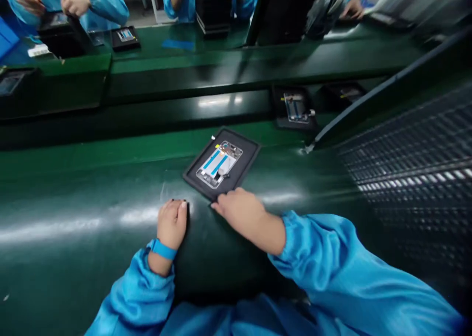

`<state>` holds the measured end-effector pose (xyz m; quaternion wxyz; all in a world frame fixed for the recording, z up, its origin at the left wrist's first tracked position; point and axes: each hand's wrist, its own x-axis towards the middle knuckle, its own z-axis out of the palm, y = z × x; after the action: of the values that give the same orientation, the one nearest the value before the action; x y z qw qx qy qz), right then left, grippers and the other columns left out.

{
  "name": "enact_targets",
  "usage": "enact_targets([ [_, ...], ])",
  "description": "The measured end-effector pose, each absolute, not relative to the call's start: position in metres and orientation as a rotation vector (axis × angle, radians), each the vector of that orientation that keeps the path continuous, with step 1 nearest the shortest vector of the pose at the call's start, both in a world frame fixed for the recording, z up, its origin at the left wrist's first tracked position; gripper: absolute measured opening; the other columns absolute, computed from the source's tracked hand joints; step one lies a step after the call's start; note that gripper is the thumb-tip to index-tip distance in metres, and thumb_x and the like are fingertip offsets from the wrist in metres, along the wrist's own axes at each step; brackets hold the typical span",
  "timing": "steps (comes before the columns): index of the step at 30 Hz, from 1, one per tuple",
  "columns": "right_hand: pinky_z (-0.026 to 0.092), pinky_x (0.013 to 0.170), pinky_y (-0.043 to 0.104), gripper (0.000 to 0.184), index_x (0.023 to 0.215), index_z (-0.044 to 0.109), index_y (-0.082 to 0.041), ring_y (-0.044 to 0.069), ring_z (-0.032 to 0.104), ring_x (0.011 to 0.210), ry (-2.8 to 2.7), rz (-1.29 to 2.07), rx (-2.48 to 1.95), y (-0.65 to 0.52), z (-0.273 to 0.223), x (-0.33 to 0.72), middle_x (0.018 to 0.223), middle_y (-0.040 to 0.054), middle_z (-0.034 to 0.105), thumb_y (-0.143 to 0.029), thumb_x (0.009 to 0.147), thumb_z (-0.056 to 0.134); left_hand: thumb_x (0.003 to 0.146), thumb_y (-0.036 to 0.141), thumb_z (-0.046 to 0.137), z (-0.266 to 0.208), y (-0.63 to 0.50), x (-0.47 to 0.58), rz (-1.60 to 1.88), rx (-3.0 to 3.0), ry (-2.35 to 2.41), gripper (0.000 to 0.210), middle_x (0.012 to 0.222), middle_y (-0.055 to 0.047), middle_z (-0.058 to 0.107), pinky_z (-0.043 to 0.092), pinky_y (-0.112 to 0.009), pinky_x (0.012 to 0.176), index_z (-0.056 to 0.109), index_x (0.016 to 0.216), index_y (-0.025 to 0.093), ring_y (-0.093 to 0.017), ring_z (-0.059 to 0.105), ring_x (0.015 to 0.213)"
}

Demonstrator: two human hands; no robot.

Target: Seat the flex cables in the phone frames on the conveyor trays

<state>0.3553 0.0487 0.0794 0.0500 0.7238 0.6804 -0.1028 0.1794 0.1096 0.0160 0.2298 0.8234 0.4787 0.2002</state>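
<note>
A black tray lies at an angle on the green workbench, and in it is an opened phone assembly with two blue strips, a yellow tab and small circuit parts. My right hand is closed on the tray's near edge, thumb at the corner; its fingertips are partly hidden. To the left of the tray, apart from it, my left hand rests on the bench with its fingers curled together. I see nothing in it. A blue band circles the left wrist.
Another black tray with a phone assembly sits beyond, to the right, beside a further black tray. A dark mesh panel stands on the right. Across the raised green ledge, co-workers in blue sleeves handle trays; one co-worker's hand is upper left.
</note>
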Motion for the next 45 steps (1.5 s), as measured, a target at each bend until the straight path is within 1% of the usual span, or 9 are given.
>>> enact_targets([
  [3,0.039,0.058,0.031,0.027,0.070,0.064,-0.018,0.022,0.058,0.066,2.304,-0.580,2.016,0.017,0.079,0.305,0.066,0.0076,0.064,-0.036,0.085,0.050,0.088,0.038,0.030,0.022,0.100,0.171,0.636,2.098,1.515,0.043,0.100,-0.011,0.065,0.045,-0.035,0.087,0.061,0.103,0.013,-0.021,0.058,0.095],
  [6,0.040,0.063,0.031,0.029,0.081,0.064,-0.021,0.021,0.059,0.073,2.473,-0.671,2.023,-0.002,0.079,0.301,0.076,0.0052,0.065,-0.037,0.089,0.041,0.086,0.038,0.036,0.024,0.093,0.162,0.464,2.215,1.625,0.042,0.106,-0.014,0.062,0.039,-0.043,0.094,0.058,0.111,0.012,-0.026,0.053,0.103],
  [9,0.040,0.070,0.032,0.031,0.096,0.063,-0.019,0.022,0.058,0.086,2.241,-0.421,2.412,-0.010,0.071,0.341,0.094,0.0086,0.065,-0.031,0.092,0.035,0.084,0.037,0.041,0.026,0.097,0.157,0.223,2.329,1.644,0.039,0.113,-0.011,0.060,0.032,-0.051,0.097,0.057,0.115,0.019,-0.030,0.048,0.109],
  [13,0.040,0.074,0.036,0.031,0.104,0.061,-0.012,0.026,0.058,0.089,1.796,-0.207,2.686,-0.017,0.056,0.381,0.096,0.0139,0.065,-0.029,0.089,0.041,0.085,0.031,0.041,0.029,0.117,0.157,0.133,2.273,1.654,0.035,0.116,-0.006,0.060,0.032,-0.049,0.099,0.057,0.116,0.023,-0.029,0.048,0.111],
  [20,0.043,0.075,0.035,0.027,0.106,0.062,-0.017,0.023,0.062,0.081,2.053,-0.601,2.461,-0.044,0.053,0.338,0.088,0.0081,0.068,-0.026,0.088,0.044,0.085,0.030,0.036,0.040,0.145,0.145,0.265,2.165,1.736,0.039,0.112,-0.010,0.061,0.040,-0.040,0.095,0.057,0.114,0.014,-0.024,0.053,0.107],
  [25,0.046,0.064,0.031,0.042,0.127,0.045,-0.017,0.023,0.062,0.078,1.811,-0.847,2.575,-0.030,0.066,0.335,0.093,0.0081,0.067,-0.036,0.089,0.039,0.088,0.033,0.030,0.062,0.102,0.143,0.506,2.522,1.460,0.042,0.104,-0.011,0.063,0.040,-0.039,0.094,0.058,0.109,0.010,-0.023,0.055,0.101],
  [33,0.042,0.083,0.032,0.032,0.115,0.055,-0.015,0.023,0.056,0.098,2.216,-0.708,2.315,0.015,0.063,0.326,0.107,0.0092,0.062,-0.028,0.088,0.044,0.084,0.028,0.044,0.037,0.045,0.166,0.430,2.775,1.250,0.028,0.108,-0.009,0.061,0.029,-0.053,0.099,0.062,0.105,0.020,-0.033,0.043,0.115],
  [39,0.042,0.076,0.032,0.026,0.090,0.064,-0.015,0.023,0.059,0.085,2.224,-0.693,2.159,0.021,0.065,0.318,0.087,0.0098,0.065,-0.026,0.088,0.040,0.082,0.023,0.046,0.025,0.047,0.171,0.421,2.862,1.203,0.024,0.109,-0.008,0.060,0.024,-0.061,0.099,0.063,0.101,0.023,-0.035,0.043,0.115],
  [45,0.042,0.070,0.028,0.025,0.086,0.065,-0.018,0.020,0.060,0.082,2.137,-0.999,2.263,0.012,0.070,0.315,0.088,0.0057,0.067,-0.026,0.087,0.041,0.082,0.021,0.045,0.023,0.047,0.164,0.482,2.920,1.043,0.021,0.103,-0.007,0.063,0.025,-0.059,0.100,0.064,0.092,0.019,-0.034,0.046,0.112],
])
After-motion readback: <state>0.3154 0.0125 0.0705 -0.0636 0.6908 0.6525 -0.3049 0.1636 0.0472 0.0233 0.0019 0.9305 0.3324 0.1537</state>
